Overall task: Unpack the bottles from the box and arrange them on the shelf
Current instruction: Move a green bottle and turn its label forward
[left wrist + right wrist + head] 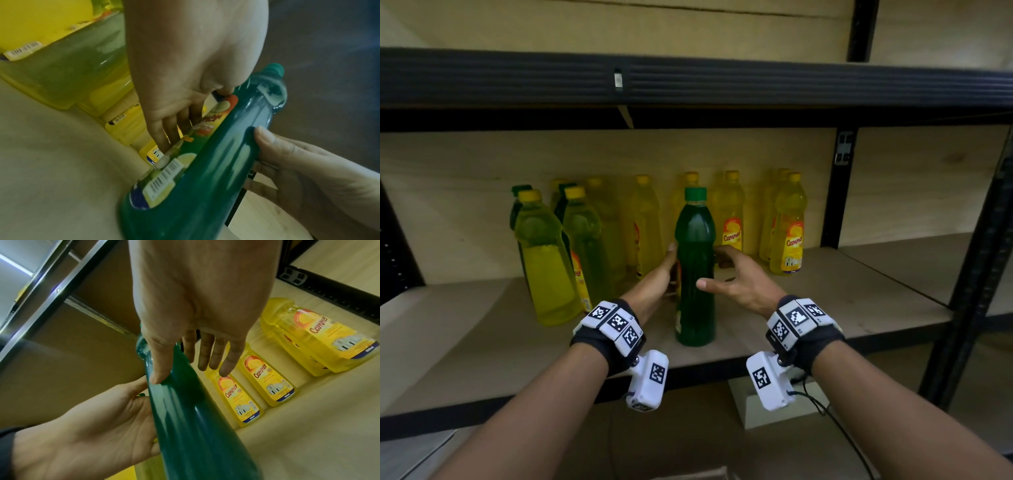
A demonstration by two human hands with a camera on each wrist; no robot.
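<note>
the green bottle (695, 270) stands upright near the front edge of the shelf (825, 308). the left hand (657, 277) lies against its left side, fingers (164, 129) straight along the label. the right hand (739, 277) is released, thumb touching the bottle, fingers (216, 353) spread. farther back stand yellow bottles (787, 226) in rows.

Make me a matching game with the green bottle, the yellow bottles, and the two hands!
Things:
1. green bottle
2. yellow bottles
3. left hand
4. right hand

Clues:
A. stand in rows further back, yellow caps
B. stands upright near the shelf's front edge
C. thumb on the bottle's front, fingers stretched straight
D. on the side with the label

Pairs: 1-B, 2-A, 3-D, 4-C
</note>
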